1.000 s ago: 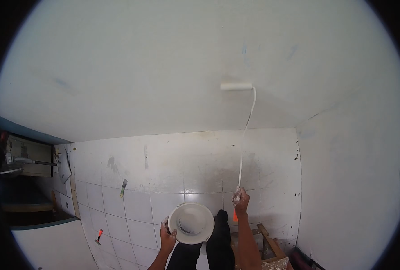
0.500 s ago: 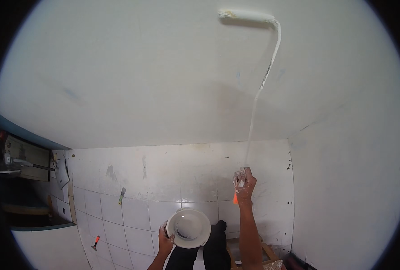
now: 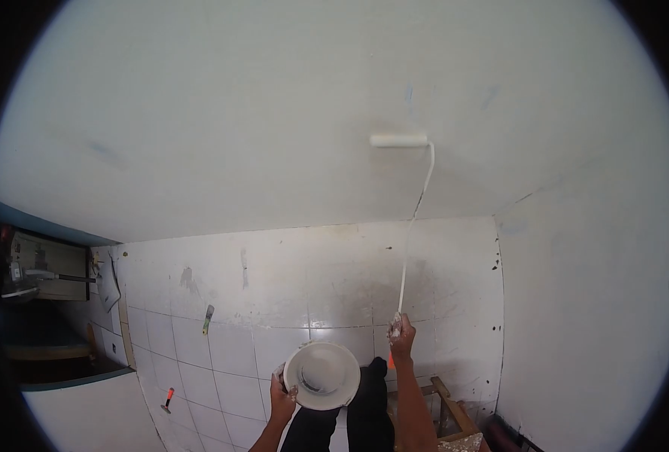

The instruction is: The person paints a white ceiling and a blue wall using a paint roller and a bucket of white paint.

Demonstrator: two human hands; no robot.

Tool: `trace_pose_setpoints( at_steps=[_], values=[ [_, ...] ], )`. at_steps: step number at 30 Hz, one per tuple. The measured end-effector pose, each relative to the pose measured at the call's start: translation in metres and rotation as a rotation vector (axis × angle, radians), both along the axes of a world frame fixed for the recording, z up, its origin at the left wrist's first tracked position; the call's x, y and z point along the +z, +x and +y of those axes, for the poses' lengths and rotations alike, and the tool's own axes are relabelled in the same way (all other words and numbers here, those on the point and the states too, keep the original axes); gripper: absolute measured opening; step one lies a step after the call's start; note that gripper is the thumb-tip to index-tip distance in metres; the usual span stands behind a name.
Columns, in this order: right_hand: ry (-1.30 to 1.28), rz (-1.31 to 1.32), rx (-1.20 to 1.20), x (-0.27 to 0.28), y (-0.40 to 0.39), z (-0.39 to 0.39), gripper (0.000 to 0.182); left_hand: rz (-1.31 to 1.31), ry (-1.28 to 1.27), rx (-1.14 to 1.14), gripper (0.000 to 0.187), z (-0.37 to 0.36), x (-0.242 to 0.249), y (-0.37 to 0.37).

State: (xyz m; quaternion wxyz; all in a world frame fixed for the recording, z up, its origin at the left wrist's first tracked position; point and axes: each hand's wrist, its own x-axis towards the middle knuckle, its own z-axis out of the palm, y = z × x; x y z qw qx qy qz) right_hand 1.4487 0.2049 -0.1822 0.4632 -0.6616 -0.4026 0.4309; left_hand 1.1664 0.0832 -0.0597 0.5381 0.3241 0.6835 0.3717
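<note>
My right hand [image 3: 402, 337], speckled with white paint, is closed round the orange handle of a paint roller [image 3: 399, 141]. The long thin frame of the roller rises from my fist, and its white sleeve lies against the pale wall [image 3: 259, 135]. At the lower middle, my left hand [image 3: 282, 398] grips the left rim of a white bucket [image 3: 294, 371]. White paint with a darker streak shows inside the bucket, which sits in front of my dark-trousered legs.
A scraper [image 3: 208, 319] and an orange-handled tool [image 3: 169, 400] lie on the tiled floor [image 3: 229, 369] to the left. A wooden stool or frame [image 3: 451, 407] stands at lower right beside my right arm. Shelving with equipment [image 3: 48, 275] is at far left, a side wall [image 3: 583, 301] at right.
The roller has come down the wall, and my right hand has dropped lower with its handle. My left hand still holds the bucket, nearly in the same place.
</note>
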Motion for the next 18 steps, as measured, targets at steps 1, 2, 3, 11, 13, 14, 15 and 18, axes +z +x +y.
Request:
trace_pose_setpoints(
  at_steps=[1, 2, 3, 11, 13, 14, 15, 18],
  values=[
    [-0.048, 0.022, 0.005, -0.003, 0.000, -0.004, 0.024, -0.007, -0.002, 0.005, 0.060, -0.002, -0.003, -0.001],
    [-0.051, 0.023, 0.004, -0.005, -0.001, -0.007, 0.024, -0.015, -0.003, 0.011, 0.060, -0.003, -0.005, -0.001],
    [-0.056, 0.004, -0.009, -0.005, -0.001, -0.008, 0.023, -0.014, -0.007, 0.012, 0.060, -0.002, -0.004, -0.001],
    [-0.025, -0.034, -0.013, -0.004, 0.014, -0.015, 0.027, 0.011, -0.017, -0.010, 0.060, -0.010, -0.002, -0.006],
    [-0.033, -0.062, 0.020, 0.017, 0.015, -0.006, 0.027, -0.011, 0.000, -0.008, 0.060, -0.012, -0.004, -0.008],
    [-0.023, -0.066, 0.024, 0.019, 0.018, 0.004, 0.027, -0.026, 0.014, -0.005, 0.060, -0.012, -0.006, -0.007],
    [0.079, -0.003, 0.047, 0.020, 0.019, 0.018, 0.027, -0.032, -0.001, -0.006, 0.060, -0.009, -0.001, -0.005],
    [0.160, 0.127, 0.038, 0.078, 0.003, 0.071, 0.029, 0.025, 0.006, -0.022, 0.060, -0.008, 0.002, -0.003]
  ],
)
